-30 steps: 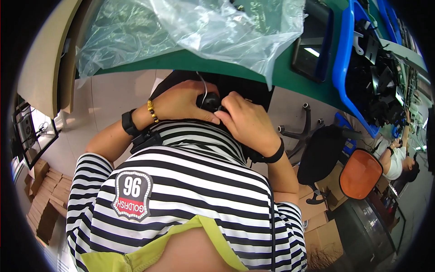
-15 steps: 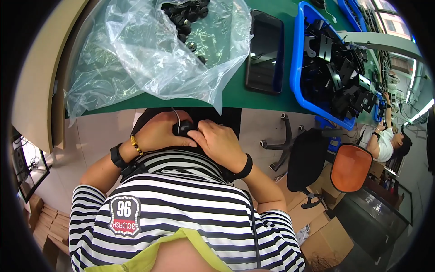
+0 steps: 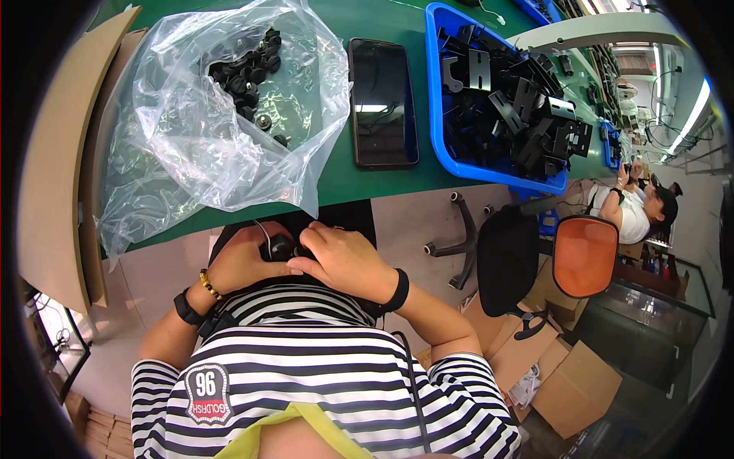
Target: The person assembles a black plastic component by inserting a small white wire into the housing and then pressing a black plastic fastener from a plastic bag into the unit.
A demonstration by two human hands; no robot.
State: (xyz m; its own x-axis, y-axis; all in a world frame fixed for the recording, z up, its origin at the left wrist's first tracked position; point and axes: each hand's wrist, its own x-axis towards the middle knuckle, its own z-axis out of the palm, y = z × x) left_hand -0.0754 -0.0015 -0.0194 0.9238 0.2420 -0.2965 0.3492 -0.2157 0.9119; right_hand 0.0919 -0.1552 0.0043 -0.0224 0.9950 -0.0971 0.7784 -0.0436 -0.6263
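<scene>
Black and rounded, the device [image 3: 280, 246] sat between both hands over the lap, just off the near edge of the green bench [image 3: 336, 186], a white cable [image 3: 261, 226] curving along its left side. Handling seemed midway: the device was in hand, but no joined or finished piece could be made out. Loose black knobs [image 3: 246, 79] lay in a heap on the clear bag [image 3: 180, 164], and dark brackets [image 3: 511, 109] filled the blue tray [image 3: 436, 115], so plenty of parts appeared unused; how many were already done could not be told. The left hand [image 3: 243, 262] wrapped the device from the left, fingers curled around it and thumb stretched across below. Opposite, the right hand [image 3: 345, 265] came in with bent fingers, its thumb pointing toward the left thumb, index close above; whether its fingertips pinched anything was hidden. Both elbows were bent outward, forearms angling inward to meet before the belly.
</scene>
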